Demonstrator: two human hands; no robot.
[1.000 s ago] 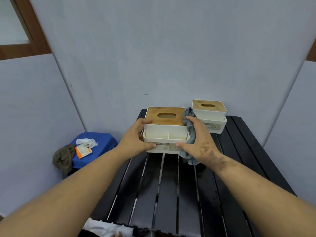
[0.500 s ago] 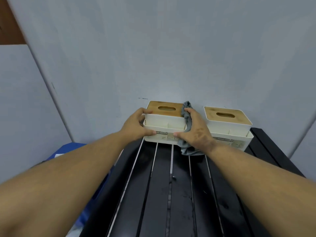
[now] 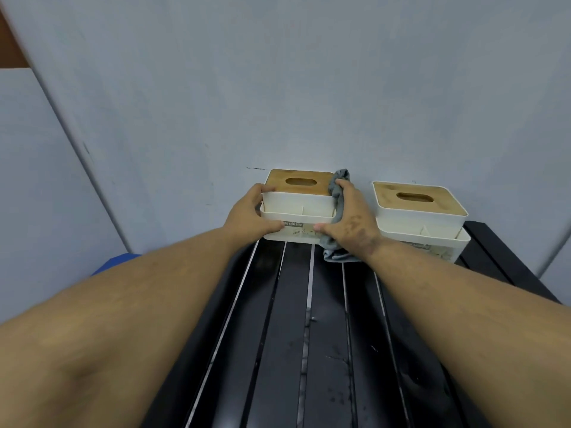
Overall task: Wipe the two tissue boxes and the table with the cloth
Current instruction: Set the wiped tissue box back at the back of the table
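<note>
Tissue box at table's far edge by wall, gripped w/ both hands: left hand curled on its left end, right hand pressing cloth to right side. Prob mid side-wipe; next drag cloth along, then 2nd box.

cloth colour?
Grey cloth, pressed on the left tissue box; head view.

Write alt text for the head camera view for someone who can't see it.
Two hands grip a white tissue box with a wooden lid at the far edge of a black slatted table; the right hand presses a grey cloth against it. A second tissue box sits to its right.
</note>
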